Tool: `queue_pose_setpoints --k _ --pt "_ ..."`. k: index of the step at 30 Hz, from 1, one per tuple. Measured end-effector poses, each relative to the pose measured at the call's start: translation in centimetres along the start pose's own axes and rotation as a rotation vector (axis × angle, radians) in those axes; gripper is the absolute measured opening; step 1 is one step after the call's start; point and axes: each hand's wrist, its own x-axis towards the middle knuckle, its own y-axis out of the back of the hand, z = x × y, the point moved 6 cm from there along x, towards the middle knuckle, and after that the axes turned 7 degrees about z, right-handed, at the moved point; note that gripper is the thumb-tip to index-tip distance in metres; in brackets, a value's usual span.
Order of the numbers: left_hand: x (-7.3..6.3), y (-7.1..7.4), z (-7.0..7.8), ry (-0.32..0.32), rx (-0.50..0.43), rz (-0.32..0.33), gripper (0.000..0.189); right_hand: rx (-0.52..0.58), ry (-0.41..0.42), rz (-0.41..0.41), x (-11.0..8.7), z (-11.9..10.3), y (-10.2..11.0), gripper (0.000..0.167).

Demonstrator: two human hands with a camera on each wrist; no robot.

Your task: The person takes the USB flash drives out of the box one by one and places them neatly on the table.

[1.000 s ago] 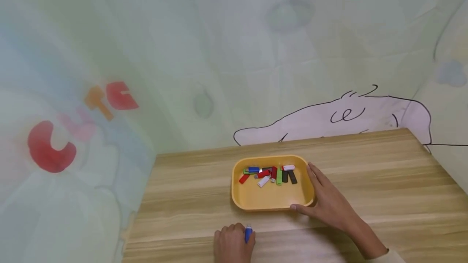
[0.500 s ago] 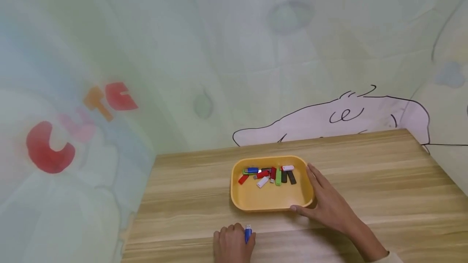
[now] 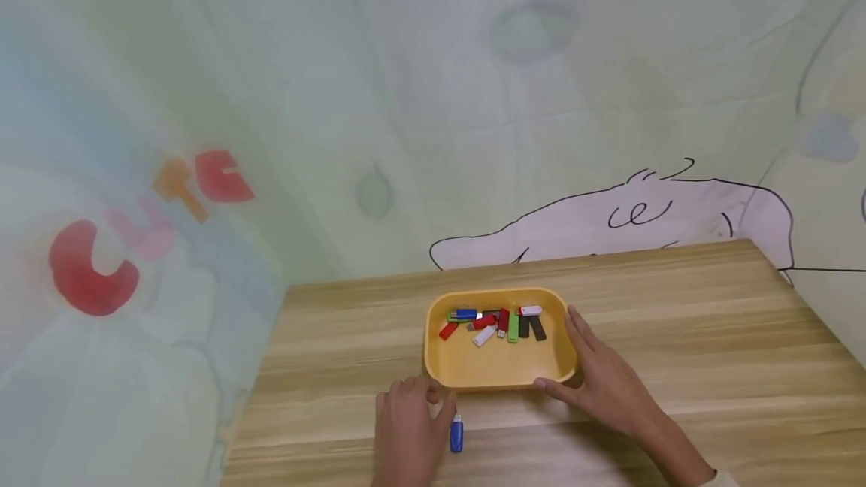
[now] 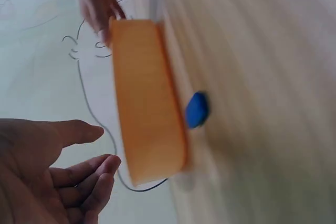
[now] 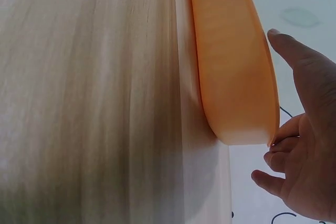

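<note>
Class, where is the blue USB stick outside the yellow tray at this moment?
In the head view, the blue USB stick lies on the table in front of the yellow tray, just right of the left hand.

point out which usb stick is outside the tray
The blue USB stick on the wooden table, beside the left hand; the other visible sticks, including another blue one, lie inside the yellow tray.

Twelve small, oblong USB sticks [image 3: 456, 434] show: two blue [image 3: 466, 314], two green [image 3: 513, 328], three red [image 3: 449, 331], three black [image 3: 537, 328], two mostly white [image 3: 484, 336]. There is one yellow rounded-rectangular tray [image 3: 501, 368], one wood-grain table [image 3: 676, 322] and two bare hands [image 3: 410, 427] [image 3: 612, 389].
</note>
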Motion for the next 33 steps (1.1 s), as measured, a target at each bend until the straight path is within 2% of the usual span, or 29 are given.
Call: queue_pose_setpoints --k 4,8,13,18,22,29,33 --pt "1.7 0.9 0.7 -0.055 -0.062 0.017 0.019 -0.015 -0.007 -0.005 0.1 -0.1 -0.1 0.122" --pt "3.7 1.0 1.1 -0.112 -0.076 0.019 0.023 -0.028 0.0 -0.007 0.1 -0.2 0.1 0.122" --pt "5.9 0.2 1.2 -0.141 -0.054 -0.021 0.025 -0.033 0.014 0.009 0.1 -0.6 0.5 0.121" --pt "7.5 -1.0 1.6 -0.163 -0.029 -0.075 0.026 -0.01 -0.016 -0.012 0.2 -0.9 0.5 0.123" --pt "8.6 -1.8 2.3 -0.207 -0.02 -0.108 0.024 0.005 -0.038 -0.03 0.4 -1.0 0.7 0.122" --pt "10.1 -2.9 4.0 -0.325 0.041 -0.12 0.024 0.047 -0.094 -0.095 0.6 -1.4 0.9 0.124" --pt "10.8 -3.5 4.9 -0.331 0.071 -0.158 0.024 0.061 -0.123 -0.117 0.6 -1.7 1.1 0.126"
